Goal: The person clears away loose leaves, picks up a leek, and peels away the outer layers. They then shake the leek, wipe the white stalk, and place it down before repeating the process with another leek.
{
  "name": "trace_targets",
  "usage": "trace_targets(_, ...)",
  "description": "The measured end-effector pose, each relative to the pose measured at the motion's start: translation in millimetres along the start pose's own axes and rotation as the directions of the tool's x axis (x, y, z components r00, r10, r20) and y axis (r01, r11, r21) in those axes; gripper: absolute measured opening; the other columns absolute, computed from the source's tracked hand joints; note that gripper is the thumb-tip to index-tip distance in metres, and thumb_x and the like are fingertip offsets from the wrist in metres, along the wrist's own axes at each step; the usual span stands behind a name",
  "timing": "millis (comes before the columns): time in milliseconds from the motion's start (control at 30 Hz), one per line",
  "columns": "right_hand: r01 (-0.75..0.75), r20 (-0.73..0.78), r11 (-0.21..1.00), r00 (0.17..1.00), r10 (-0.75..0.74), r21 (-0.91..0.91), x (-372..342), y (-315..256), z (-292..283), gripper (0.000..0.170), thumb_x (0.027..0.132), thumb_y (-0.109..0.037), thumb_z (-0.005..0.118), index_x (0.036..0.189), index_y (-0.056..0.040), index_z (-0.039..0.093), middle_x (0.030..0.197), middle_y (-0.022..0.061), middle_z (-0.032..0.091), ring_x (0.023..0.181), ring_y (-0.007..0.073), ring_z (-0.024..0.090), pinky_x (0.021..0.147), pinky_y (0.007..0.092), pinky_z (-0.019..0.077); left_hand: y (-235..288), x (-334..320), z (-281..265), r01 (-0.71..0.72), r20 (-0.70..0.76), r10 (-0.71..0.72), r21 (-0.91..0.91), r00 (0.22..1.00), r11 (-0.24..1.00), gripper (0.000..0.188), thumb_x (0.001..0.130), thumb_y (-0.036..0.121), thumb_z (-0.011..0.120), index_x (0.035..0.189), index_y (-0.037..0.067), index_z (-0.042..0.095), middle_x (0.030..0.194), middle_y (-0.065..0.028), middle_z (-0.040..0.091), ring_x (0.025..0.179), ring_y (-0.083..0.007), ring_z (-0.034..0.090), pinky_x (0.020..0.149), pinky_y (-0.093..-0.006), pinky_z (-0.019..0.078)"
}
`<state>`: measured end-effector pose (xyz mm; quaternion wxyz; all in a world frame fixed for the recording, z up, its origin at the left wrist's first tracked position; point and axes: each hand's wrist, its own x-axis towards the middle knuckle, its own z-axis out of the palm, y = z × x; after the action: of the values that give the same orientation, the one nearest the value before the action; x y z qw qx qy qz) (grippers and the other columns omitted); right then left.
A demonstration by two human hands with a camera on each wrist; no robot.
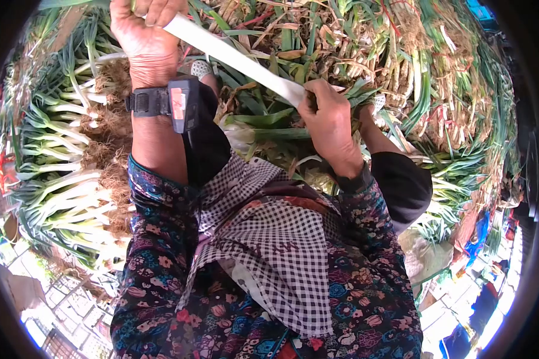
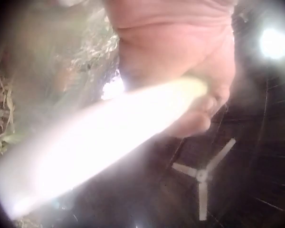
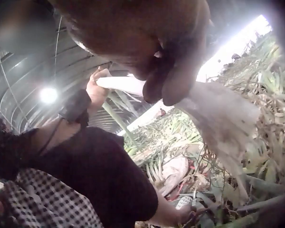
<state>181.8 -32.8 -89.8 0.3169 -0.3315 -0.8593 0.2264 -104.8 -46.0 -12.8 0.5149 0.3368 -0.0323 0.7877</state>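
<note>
A long white onion stalk [image 1: 236,57] is up in the air, in front of the person, over the leaves on the ground. It slants down from the left hand [image 1: 147,30] to the right hand [image 1: 330,119]. The two hands are well apart. The left hand has its fingers curled round one end. The right hand pinches the stalk near the other end. Something pale and blurry [image 3: 223,118] is by the right fingers, but I cannot tell what it is.

A black box [image 1: 184,103] is strapped to the left wrist. Green leaves [image 1: 272,118] lie under the stalk, between the feet. On the left, onions with brown roots [image 1: 72,146] lie side by side. On the right is a big heap of onions [image 1: 455,90]. The person wears a checked apron [image 1: 281,239] and flowery sleeves [image 1: 156,239]. A fan [image 2: 202,175] hangs overhead.
</note>
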Motion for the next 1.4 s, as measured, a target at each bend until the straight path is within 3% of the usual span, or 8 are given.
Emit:
trace_targets(133,-0.052,-0.038,0.998,0.998,0.052,0.018,-9.6,-4.2,2.8,0.016,0.076,-0.003,0.064,0.086,-0.0023,0.052,0.080,0.0171,0.058,0.073,0.0374,0.059,0.061,0.0435,0.0475,-24.4,7.8,39.4,0.101,-0.670,0.310,0.500,0.674,0.860,0.020,0.094,0.022,0.054,0.106,0.006,0.058,0.061,0.0016,0.042,0.047,-0.0106,0.040,0.042,-0.0260,0.0383)
trace_targets(433,-0.364,0.221,0.901,0.923,0.314,0.238,-33.4,12.4,-18.0,0.013,0.082,-0.007,0.060,0.090,0.0024,0.054,0.064,0.0133,0.057,0.058,0.0239,0.063,0.054,0.0365,0.0491,-3.4,-19.6,-22.0,0.016,-0.252,0.048,0.247,0.966,0.969,0.066,0.084,0.071,0.041,0.088,0.006,0.052,0.061,0.0030,0.033,0.051,-0.0091,0.031,0.043,-0.0237,0.0284)
trace_targets(500,-0.722,0.413,0.383,0.662,0.625,0.576,-36.1,17.2,-18.7,0.013,0.088,-0.009,0.053,0.091,0.0032,0.056,0.066,0.0098,0.059,0.053,0.0158,0.059,0.052,0.0319,0.0487,-2.8,-21.4,-26.0,-0.030,-0.249,0.087,0.225,0.965,0.974,0.072,0.078,0.079,0.039,0.083,0.008,0.050,0.059,0.0029,0.032,0.049,-0.0088,0.030,0.043,-0.0236,0.0278)
trace_targets(633,-0.377,0.619,-0.490,0.494,0.611,0.786,-53.6,53.4,-24.7,0.016,0.093,-0.016,0.050,0.091,-0.0014,0.055,0.077,0.0068,0.060,0.056,0.0126,0.052,0.051,0.0251,0.0439,-9.2,-27.8,-5.6,-0.004,-0.302,0.058,0.177,0.952,0.984,0.079,0.074,0.086,0.031,0.075,0.010,0.054,0.055,0.0009,0.034,0.045,-0.0106,0.029,0.042,-0.0254,0.0285)
trace_targets(800,-0.410,0.505,-0.307,0.778,0.373,0.859,-89.4,87.0,-71.2,0.015,0.092,-0.016,0.052,0.099,-0.0031,0.056,0.086,0.0101,0.063,0.063,0.0165,0.057,0.058,0.0303,0.0468,-16.1,-27.1,0.9,-0.040,-0.260,0.076,0.141,0.963,0.989,0.077,0.076,0.083,0.031,0.082,0.010,0.052,0.055,0.0028,0.033,0.044,-0.0098,0.028,0.039,-0.0241,0.0261)
trace_targets(867,-0.260,0.324,0.966,0.914,0.242,0.010,-98.4,112.8,-76.3,0.019,0.091,-0.015,0.054,0.105,-0.0025,0.055,0.086,0.0144,0.062,0.069,0.0184,0.062,0.060,0.0320,0.0491,-22.9,-25.3,19.2,-0.031,-0.250,0.055,0.097,0.967,0.995,0.067,0.079,0.075,0.046,0.082,0.009,0.050,0.054,0.0044,0.032,0.044,-0.0078,0.031,0.039,-0.0233,0.0286)
trace_targets(1000,-0.005,0.163,0.967,0.985,0.048,-0.256,-76.2,96.2,-86.5,0.023,0.090,-0.015,0.056,0.108,-0.0018,0.056,0.088,0.0188,0.062,0.075,0.0233,0.065,0.063,0.0350,0.0501,-45.8,-22.0,31.6,0.029,-0.142,-0.028,0.011,0.989,1.000,0.063,0.083,0.069,0.047,0.087,0.007,0.051,0.054,0.0047,0.030,0.042,-0.0070,0.029,0.037,-0.0222,0.0292)
trace_targets(1400,0.098,0.067,0.820,0.984,-0.164,0.564,4.4,-28.6,-83.8,0.016,0.086,-0.008,0.065,0.100,-0.0002,0.060,0.089,0.0052,0.064,0.081,0.0092,0.058,0.073,0.0249,0.0485,-106.9,-19.9,83.3,0.168,-0.065,-0.173,-0.078,0.983,0.983,0.064,0.086,0.067,0.043,0.089,0.004,0.053,0.056,0.0039,0.029,0.043,-0.0076,0.028,0.039,-0.0223,0.0290)
